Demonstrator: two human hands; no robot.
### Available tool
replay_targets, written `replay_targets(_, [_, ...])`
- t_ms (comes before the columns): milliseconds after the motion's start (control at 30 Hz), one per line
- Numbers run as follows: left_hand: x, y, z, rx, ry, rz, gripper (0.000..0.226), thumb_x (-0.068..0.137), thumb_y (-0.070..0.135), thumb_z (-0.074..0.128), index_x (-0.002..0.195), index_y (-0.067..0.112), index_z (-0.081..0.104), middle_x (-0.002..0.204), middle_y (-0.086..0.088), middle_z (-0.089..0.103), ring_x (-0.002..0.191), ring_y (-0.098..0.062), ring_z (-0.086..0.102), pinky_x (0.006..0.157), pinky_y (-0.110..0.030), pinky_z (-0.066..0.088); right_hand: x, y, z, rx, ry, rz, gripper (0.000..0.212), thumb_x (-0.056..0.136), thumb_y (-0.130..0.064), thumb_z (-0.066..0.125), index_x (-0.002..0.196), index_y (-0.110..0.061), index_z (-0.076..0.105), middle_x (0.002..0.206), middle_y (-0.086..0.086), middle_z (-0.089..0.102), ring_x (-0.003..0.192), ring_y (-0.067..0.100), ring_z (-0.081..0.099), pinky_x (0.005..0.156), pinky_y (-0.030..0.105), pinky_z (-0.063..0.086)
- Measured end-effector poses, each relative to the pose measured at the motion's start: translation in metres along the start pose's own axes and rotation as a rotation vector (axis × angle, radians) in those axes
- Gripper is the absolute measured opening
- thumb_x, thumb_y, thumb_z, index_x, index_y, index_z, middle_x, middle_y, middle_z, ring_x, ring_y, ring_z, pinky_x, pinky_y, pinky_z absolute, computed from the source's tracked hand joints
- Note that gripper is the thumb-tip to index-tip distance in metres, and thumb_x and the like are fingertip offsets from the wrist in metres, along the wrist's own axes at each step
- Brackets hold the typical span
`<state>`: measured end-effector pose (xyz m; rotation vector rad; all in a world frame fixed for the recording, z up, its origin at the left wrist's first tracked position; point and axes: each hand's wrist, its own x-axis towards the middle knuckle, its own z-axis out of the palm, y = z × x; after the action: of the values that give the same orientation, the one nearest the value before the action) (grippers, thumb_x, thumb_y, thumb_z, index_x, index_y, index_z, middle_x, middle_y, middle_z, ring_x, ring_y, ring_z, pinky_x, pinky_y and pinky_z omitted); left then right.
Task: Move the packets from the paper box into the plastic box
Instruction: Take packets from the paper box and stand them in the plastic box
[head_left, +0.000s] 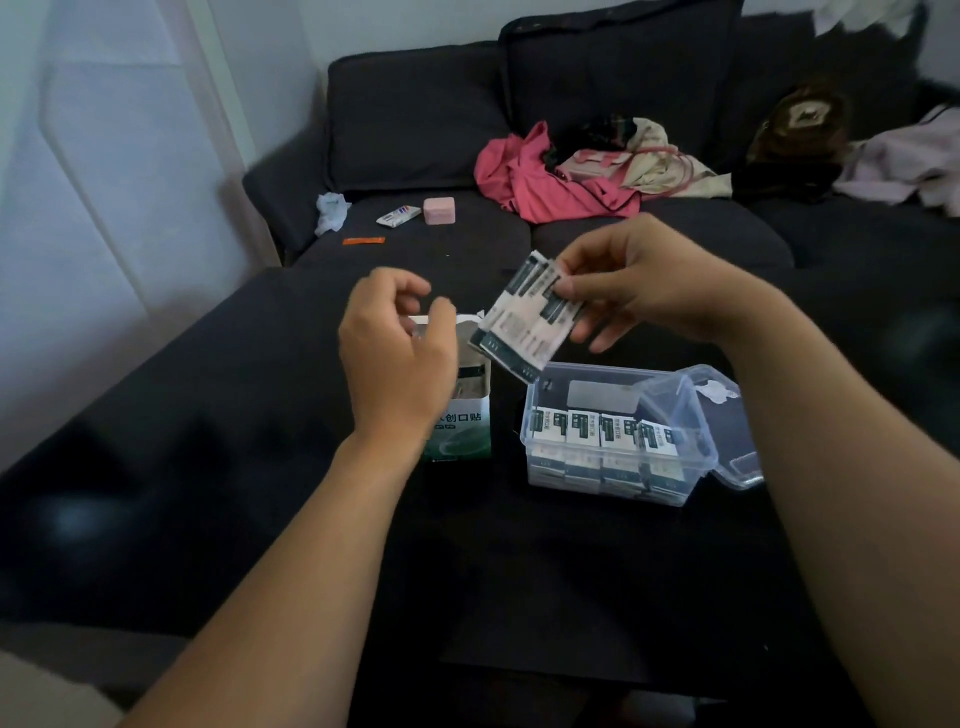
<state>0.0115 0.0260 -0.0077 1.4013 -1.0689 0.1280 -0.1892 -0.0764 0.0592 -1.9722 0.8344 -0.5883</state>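
A small white and green paper box (462, 431) stands open on the dark sofa seat, partly hidden behind my left hand (395, 348). That hand hovers over the box's open top with fingers loosely curled and nothing in it. My right hand (649, 283) pinches a fanned bunch of white and dark packets (524, 317) in the air, above and between the two boxes. To the right sits the clear plastic box (691, 473), its hinged lid (727, 421) thrown open to the right. A row of several packets (602, 434) stands upright inside it.
Farther back on the sofa lie a pink case (439, 210), a small white packet (398, 215), an orange strip (363, 240) and crumpled plastic (331, 210). A heap of pink and cream clothes (582, 171) and a brown bag (802, 124) sit against the backrest.
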Motion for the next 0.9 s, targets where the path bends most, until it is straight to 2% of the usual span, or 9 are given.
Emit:
replay_targets(67, [-0.009, 0.013, 0.005, -0.122, -0.072, 0.050, 0.018, 0.088, 0.030, 0.061, 0.090, 0.014, 0.066, 0.086, 0.000, 0.065, 0.078, -0.010, 0.060, 0.071, -0.022, 0.048, -0.002, 0.004, -0.001, 0.006, -0.078, 0.040, 0.012, 0.097, -0.007, 0.062, 0.107, -0.005, 0.069, 0.087, 0.014, 0.078, 0.065, 0.018, 0.073, 0.053, 0.027, 0.061])
replay_targets(100, [-0.013, 0.019, 0.007, -0.192, -0.161, -0.005, 0.019, 0.090, 0.034, 0.060, 0.091, 0.016, 0.067, 0.086, 0.003, 0.067, 0.079, -0.010, 0.063, 0.070, -0.021, 0.049, -0.003, 0.004, 0.000, 0.001, -0.117, 0.057, 0.012, 0.097, -0.007, 0.062, 0.107, -0.004, 0.069, 0.087, 0.014, 0.077, 0.064, 0.017, 0.072, 0.053, 0.026, 0.060])
replay_targets(233, [-0.029, 0.033, 0.016, -0.368, -0.698, -0.440, 0.020, 0.103, 0.033, 0.056, 0.106, 0.016, 0.066, 0.091, -0.006, 0.075, 0.078, -0.014, 0.072, 0.064, -0.026, 0.057, -0.006, 0.005, 0.003, 0.000, -0.175, 0.079, 0.015, 0.097, -0.006, 0.062, 0.110, -0.001, 0.069, 0.085, 0.016, 0.075, 0.062, 0.016, 0.070, 0.053, 0.024, 0.059])
replay_targets(300, [-0.034, 0.038, 0.019, -0.454, -0.794, -0.599, 0.023, 0.106, 0.031, 0.048, 0.108, 0.014, 0.064, 0.088, -0.011, 0.076, 0.072, -0.021, 0.074, 0.052, -0.029, 0.058, -0.006, 0.005, 0.003, -0.001, -0.154, 0.081, 0.015, 0.096, -0.006, 0.063, 0.109, 0.000, 0.069, 0.083, 0.016, 0.075, 0.061, 0.015, 0.069, 0.053, 0.024, 0.059])
replay_targets(367, [-0.035, 0.041, 0.020, -0.499, -0.779, -0.679, 0.024, 0.108, 0.030, 0.045, 0.106, 0.013, 0.063, 0.080, -0.008, 0.077, 0.065, -0.020, 0.074, 0.044, -0.025, 0.055, -0.006, 0.005, 0.004, 0.002, -0.128, 0.085, 0.015, 0.094, -0.005, 0.066, 0.107, 0.001, 0.070, 0.081, 0.015, 0.074, 0.061, 0.014, 0.068, 0.054, 0.024, 0.060])
replay_targets(467, [-0.033, 0.044, 0.021, -0.575, -0.753, -0.775, 0.027, 0.107, 0.031, 0.046, 0.109, 0.011, 0.064, 0.078, -0.006, 0.077, 0.062, -0.016, 0.072, 0.040, -0.022, 0.051, -0.005, 0.008, 0.004, 0.050, -0.119, 0.099, 0.021, 0.089, 0.000, 0.070, 0.110, 0.001, 0.070, 0.080, 0.014, 0.074, 0.065, 0.014, 0.070, 0.060, 0.023, 0.061])
replay_targets(667, [-0.030, 0.045, 0.021, -0.731, -0.747, -0.928, 0.034, 0.107, 0.029, 0.045, 0.126, 0.005, 0.060, 0.100, -0.016, 0.078, 0.082, -0.024, 0.078, 0.049, -0.025, 0.059, -0.010, 0.008, -0.005, 0.060, -0.050, 0.121, 0.017, 0.088, 0.000, 0.070, 0.105, -0.001, 0.073, 0.087, 0.014, 0.078, 0.071, 0.015, 0.073, 0.065, 0.023, 0.062])
replay_targets(767, [-0.030, 0.042, 0.022, -0.716, -0.694, -0.955, 0.028, 0.108, 0.027, 0.045, 0.115, 0.007, 0.064, 0.099, -0.015, 0.079, 0.084, -0.027, 0.078, 0.053, -0.028, 0.061, -0.015, 0.010, -0.015, 0.040, -0.007, 0.146, 0.012, 0.090, 0.000, 0.069, 0.100, 0.000, 0.073, 0.092, 0.016, 0.078, 0.077, 0.017, 0.074, 0.066, 0.022, 0.062])
replay_targets(900, [-0.030, 0.039, 0.022, -0.652, -0.682, -0.941, 0.025, 0.107, 0.026, 0.048, 0.108, 0.010, 0.067, 0.088, -0.010, 0.078, 0.073, -0.019, 0.075, 0.051, -0.026, 0.059, -0.022, 0.012, -0.028, 0.145, 0.002, 0.160, 0.010, 0.090, -0.001, 0.066, 0.098, -0.001, 0.073, 0.095, 0.015, 0.078, 0.075, 0.014, 0.072, 0.063, 0.019, 0.059])
